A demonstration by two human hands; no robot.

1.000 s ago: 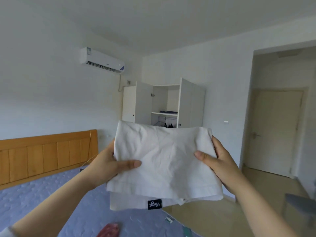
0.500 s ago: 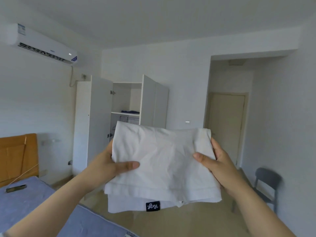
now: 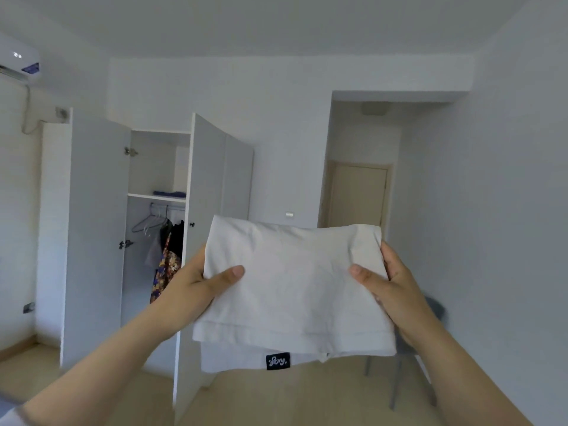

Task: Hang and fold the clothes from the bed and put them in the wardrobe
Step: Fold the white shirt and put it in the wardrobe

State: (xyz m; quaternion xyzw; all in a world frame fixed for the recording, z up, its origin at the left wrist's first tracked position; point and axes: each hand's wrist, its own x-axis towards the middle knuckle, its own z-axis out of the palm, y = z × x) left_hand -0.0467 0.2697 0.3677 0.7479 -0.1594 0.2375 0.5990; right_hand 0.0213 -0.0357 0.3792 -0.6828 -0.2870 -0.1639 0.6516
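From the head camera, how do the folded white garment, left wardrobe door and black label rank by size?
1. Folded white garment, enlarged by nearness.
2. Left wardrobe door.
3. Black label.

home bedroom, tall white open-door wardrobe [image 3: 98,229] with hanging clothes [image 3: 167,256], white wall air conditioner [image 3: 18,64], beige interior door [image 3: 358,195], grey chair [image 3: 408,358], light wood floor [image 3: 276,398]

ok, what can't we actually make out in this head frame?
All head view.
1. Fingers of left hand and right hand: mostly behind the folded white garment.
2. Grey chair: blurred, mostly behind right hand and garment.
3. Hanging clothes in the wardrobe: cut by its door and the left hand; count unclear.
4. Blue item on shelf: too small to identify.
5. Air conditioner: cut by left edge.
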